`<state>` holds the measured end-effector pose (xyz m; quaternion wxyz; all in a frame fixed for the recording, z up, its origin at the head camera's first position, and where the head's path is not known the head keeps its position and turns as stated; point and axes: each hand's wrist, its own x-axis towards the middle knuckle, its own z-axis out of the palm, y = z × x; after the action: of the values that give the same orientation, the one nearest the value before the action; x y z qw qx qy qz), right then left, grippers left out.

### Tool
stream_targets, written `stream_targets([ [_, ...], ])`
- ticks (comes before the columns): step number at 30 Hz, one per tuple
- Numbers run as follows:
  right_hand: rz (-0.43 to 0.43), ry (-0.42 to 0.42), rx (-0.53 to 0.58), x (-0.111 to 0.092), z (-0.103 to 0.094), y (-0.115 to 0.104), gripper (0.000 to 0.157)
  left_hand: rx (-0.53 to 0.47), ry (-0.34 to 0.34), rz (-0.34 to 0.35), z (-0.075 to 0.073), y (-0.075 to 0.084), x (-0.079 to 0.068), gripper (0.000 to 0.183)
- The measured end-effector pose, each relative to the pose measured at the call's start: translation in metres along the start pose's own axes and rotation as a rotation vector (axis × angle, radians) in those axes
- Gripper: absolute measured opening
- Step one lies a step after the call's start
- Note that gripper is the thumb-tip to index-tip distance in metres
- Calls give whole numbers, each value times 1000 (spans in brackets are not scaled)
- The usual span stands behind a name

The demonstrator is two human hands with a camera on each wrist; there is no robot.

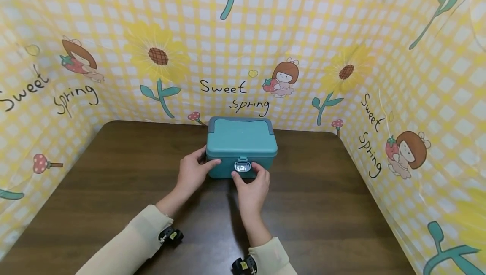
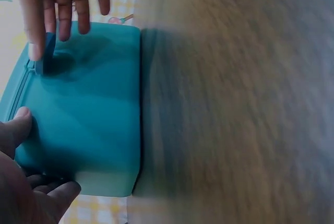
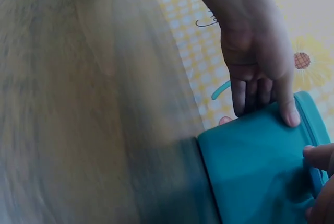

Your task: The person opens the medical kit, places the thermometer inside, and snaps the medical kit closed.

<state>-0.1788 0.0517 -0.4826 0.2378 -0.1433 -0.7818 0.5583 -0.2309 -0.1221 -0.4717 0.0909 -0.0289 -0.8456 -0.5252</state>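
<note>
A teal lidded box (image 1: 241, 138) stands on the brown table with its lid down. Grey-blue trim (image 1: 243, 119) runs round the lid's back corners. My left hand (image 1: 191, 171) holds the box's left end, thumb on the front face and the other fingers round the side. At the middle of the front, my right hand (image 1: 252, 188) pinches the latch (image 1: 242, 165) between thumb and index finger. Seen from the left wrist, the latch (image 2: 47, 54) sticks out from the front face. The right hand's remaining fingers hang below it.
The dark wood table (image 1: 311, 207) reaches back to a yellow checked cloth (image 1: 228, 47) that forms walls behind and at both sides. The box stands close to the back cloth. Small black cameras (image 1: 171, 236) are strapped at both wrists, over cream sleeves.
</note>
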Motion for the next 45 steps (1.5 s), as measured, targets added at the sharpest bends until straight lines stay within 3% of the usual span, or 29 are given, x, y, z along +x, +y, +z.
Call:
stream_targets([
  [5,40,18,-2,-3,4,3,56,1,-11,-42,1,2,-5,78],
  [10,24,26,0,-6,3,8,54,-3,1,-66,3,3,-10,74],
  [19,-65,88,18,-12,8,12,51,-27,21,-53,7,2,-13,70],
  [28,-88,171,49,-11,13,2,49,-19,5,-12,6,1,-12,65],
  [38,-146,229,-58,-2,21,-14,50,-25,1,1,0,0,-8,64],
  [45,-158,213,-136,8,23,-21,47,-34,20,-12,0,0,-6,65],
])
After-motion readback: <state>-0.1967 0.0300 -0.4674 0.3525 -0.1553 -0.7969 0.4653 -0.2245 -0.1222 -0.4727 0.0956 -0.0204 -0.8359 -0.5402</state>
